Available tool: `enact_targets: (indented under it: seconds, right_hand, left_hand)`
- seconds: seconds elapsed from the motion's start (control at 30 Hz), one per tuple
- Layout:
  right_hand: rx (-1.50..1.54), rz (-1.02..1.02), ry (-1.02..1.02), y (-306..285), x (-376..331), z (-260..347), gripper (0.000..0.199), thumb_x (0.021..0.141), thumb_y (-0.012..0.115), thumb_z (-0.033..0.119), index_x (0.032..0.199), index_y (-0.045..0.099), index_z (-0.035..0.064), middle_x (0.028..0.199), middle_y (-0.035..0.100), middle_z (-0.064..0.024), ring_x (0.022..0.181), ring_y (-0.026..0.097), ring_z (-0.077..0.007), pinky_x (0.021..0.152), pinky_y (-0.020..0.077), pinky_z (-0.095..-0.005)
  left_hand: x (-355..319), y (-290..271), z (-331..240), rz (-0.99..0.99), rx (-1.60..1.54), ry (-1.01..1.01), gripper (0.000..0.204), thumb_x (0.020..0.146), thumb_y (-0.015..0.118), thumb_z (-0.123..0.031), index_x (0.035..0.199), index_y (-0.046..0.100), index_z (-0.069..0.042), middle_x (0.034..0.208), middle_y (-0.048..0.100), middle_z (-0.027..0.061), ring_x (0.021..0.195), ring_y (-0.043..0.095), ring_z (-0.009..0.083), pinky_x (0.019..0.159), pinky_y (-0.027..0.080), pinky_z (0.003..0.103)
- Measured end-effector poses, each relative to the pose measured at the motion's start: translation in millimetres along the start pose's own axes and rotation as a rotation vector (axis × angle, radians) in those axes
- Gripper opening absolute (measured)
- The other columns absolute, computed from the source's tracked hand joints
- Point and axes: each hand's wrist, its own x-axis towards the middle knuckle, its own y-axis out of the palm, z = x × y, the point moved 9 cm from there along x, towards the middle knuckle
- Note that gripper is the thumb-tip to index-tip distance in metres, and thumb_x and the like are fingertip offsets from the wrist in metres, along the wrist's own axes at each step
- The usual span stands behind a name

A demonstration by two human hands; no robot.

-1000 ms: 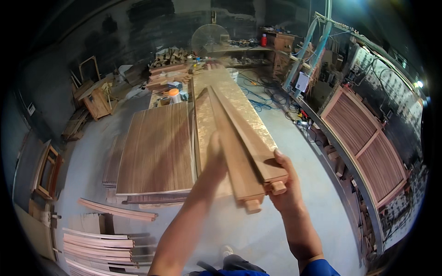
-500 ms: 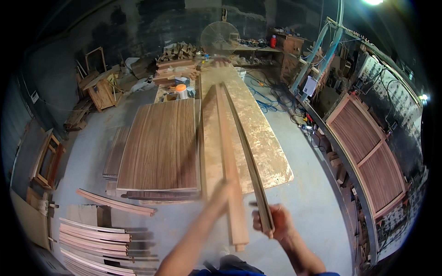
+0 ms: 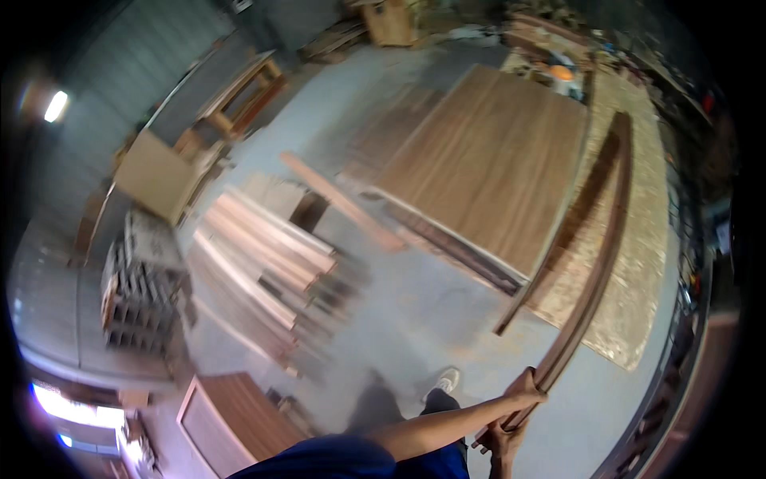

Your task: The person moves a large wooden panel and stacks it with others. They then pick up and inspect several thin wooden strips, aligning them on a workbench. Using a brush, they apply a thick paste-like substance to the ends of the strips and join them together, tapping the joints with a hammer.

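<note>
Long brown wooden strips (image 3: 592, 299), held together as a bundle, run from my hands up over the workbench at the right. My left hand (image 3: 524, 389) is closed round them a little above their near end. Just below it, my right hand (image 3: 506, 437) grips the same strips from underneath, close to the end. How many strips are in the bundle I cannot tell. A dark narrow strip (image 3: 533, 289) lies along the bench's left edge, apart from my hands.
Left of the speckled workbench (image 3: 630, 231) a large wood-grain panel (image 3: 487, 164) rests on a stack. Several pale wooden strips (image 3: 267, 255) lie in rows at the left. A single plank (image 3: 343, 199) lies beyond them. A brown panelled piece (image 3: 239, 423) stands at lower left.
My view has swung left. The two strips, apart before with one by each hand, are now together. My left hand has moved across onto the bundle beside my right hand.
</note>
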Motion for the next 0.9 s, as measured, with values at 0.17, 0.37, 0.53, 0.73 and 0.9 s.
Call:
enact_targets:
  seconds: [0.17, 0.37, 0.53, 0.73, 0.9]
  right_hand:
    - [-0.050, 0.066, 0.102, -34, 87, -13, 0.089, 0.082, 0.088, 0.029, 0.148, 0.034, 0.0031, 0.100, 0.068, -0.0148, 0.060, 0.068, -0.0221, 0.041, 0.0535, -0.0347]
    - [-0.038, 0.256, 0.257, -12, 153, 14, 0.075, 0.081, 0.086, 0.034, 0.132, 0.042, 0.0010, 0.076, 0.065, -0.0159, 0.045, 0.064, -0.0279, 0.031, 0.0478, -0.0363]
    - [0.001, 0.165, 0.404, -9, 174, -55, 0.067, 0.082, 0.083, 0.024, 0.133, 0.042, 0.0069, 0.088, 0.063, -0.0139, 0.062, 0.067, -0.0268, 0.044, 0.0551, -0.0372]
    - [-0.138, 0.123, 0.536, -44, 192, -126, 0.060, 0.088, 0.078, 0.028, 0.133, 0.044, 0.0079, 0.097, 0.061, -0.0107, 0.076, 0.064, -0.0237, 0.058, 0.0567, -0.0383]
    - [-0.722, -0.390, 0.278, -126, 216, -94, 0.040, 0.094, 0.073, 0.036, 0.113, 0.055, 0.0061, 0.074, 0.059, -0.0095, 0.056, 0.054, -0.0206, 0.053, 0.0494, -0.0379]
  left_hand:
    - [21, -31, -76, 0.009, -0.095, 0.014, 0.069, 0.066, 0.081, -0.022, 0.119, 0.049, 0.008, 0.110, 0.065, 0.0316, 0.107, 0.066, 0.0435, 0.091, 0.054, 0.045]
    - [56, -36, -32, -0.083, 0.051, 0.219, 0.069, 0.087, 0.076, -0.041, 0.124, 0.045, 0.008, 0.126, 0.056, 0.0344, 0.120, 0.059, 0.0448, 0.098, 0.050, 0.050]
    - [-6, -103, 132, -0.190, 0.072, 0.021, 0.076, 0.090, 0.074, -0.026, 0.151, 0.035, -0.002, 0.145, 0.052, 0.0269, 0.136, 0.051, 0.0415, 0.110, 0.045, 0.047]
    - [-200, -318, 342, -0.508, 0.056, -0.344, 0.050, 0.091, 0.070, -0.035, 0.133, 0.062, -0.009, 0.125, 0.069, 0.0152, 0.115, 0.066, 0.0361, 0.095, 0.055, 0.046]
    - [-368, -403, 459, -0.994, -0.197, -0.625, 0.043, 0.091, 0.067, -0.031, 0.123, 0.066, -0.003, 0.117, 0.070, 0.0224, 0.112, 0.066, 0.0403, 0.096, 0.053, 0.048]
